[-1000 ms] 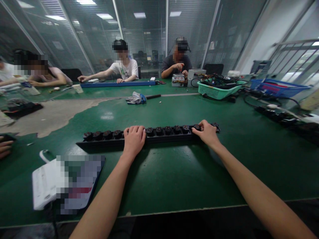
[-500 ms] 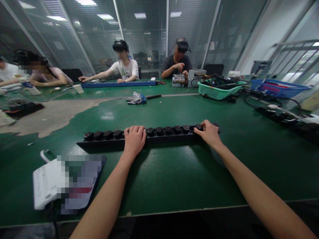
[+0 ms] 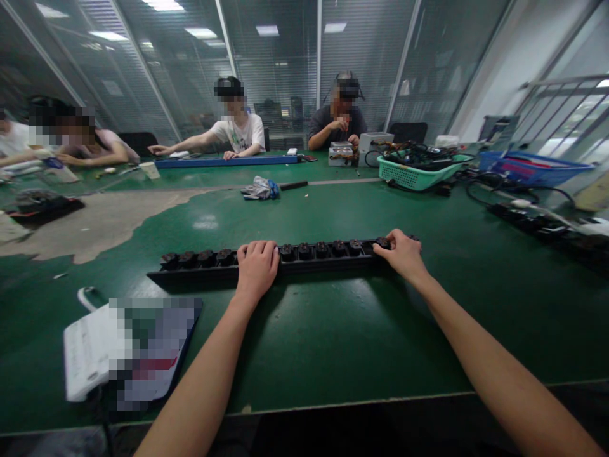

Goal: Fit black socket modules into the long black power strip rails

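So, going clockwise from the wearer's seat, the black strip (image 3: 328, 261) is laid lengthwise on the green surface (image 3: 295, 355) at 12 o'clock, with dark round pieces set in a row along its top. It's held from above, a bit left of its middle, by the left hand (image 3: 257, 266), fingers curled over it; the fingertips are mostly hidden. Near the strip's 1 o'clock end, a round piece (image 3: 382, 242) is pinched by the right hand (image 3: 402, 254), so that grip is pretty narrow, thumb on the near side. A white box (image 3: 88, 355) is parked at 10 o'clock, and a crumpled glove (image 3: 261, 188) is left just shy of 12, past the strip. The green basket (image 3: 419, 172) at 1 is piled with dark cables.
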Motion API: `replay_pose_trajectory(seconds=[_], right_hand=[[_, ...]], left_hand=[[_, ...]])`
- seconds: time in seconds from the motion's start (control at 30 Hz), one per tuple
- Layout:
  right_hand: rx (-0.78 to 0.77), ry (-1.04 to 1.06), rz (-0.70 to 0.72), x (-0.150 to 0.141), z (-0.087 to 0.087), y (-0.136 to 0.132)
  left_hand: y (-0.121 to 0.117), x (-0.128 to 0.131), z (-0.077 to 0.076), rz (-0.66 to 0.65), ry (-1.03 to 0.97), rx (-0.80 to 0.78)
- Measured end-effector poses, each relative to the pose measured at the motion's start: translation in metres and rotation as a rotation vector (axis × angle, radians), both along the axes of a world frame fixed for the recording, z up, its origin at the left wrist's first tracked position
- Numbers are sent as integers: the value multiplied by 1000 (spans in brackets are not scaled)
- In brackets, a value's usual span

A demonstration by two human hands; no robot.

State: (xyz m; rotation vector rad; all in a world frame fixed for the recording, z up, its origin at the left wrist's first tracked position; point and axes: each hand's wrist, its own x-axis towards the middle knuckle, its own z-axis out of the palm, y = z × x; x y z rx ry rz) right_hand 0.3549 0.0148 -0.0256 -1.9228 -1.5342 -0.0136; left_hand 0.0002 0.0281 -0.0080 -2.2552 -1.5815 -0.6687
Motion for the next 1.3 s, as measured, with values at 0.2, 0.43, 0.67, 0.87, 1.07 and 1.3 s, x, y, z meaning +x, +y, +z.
replay_pose_trajectory(seconds=[0.2,0.43,0.67,0.87,1.07,1.3], right_hand=[[9,-5,-15,2,0,-1],[-2,-39,-33,1,3,-4],[-21,-37,-48,7,3,-3],[-24,-36,-56,10,1,-2],[-26,-43,-67,11,1,-1],[-73,-47,-86,13,2,-1]], left_hand=[[0,0,0,-2,-15,-13],[-1,0,1,-6,-19,-16],[0,0,1,-10,-28,-15],[-1,0,0,-3,-20,-15],[-1,0,1,-6,-28,-19],[-1,0,0,-8,-21,-14]])
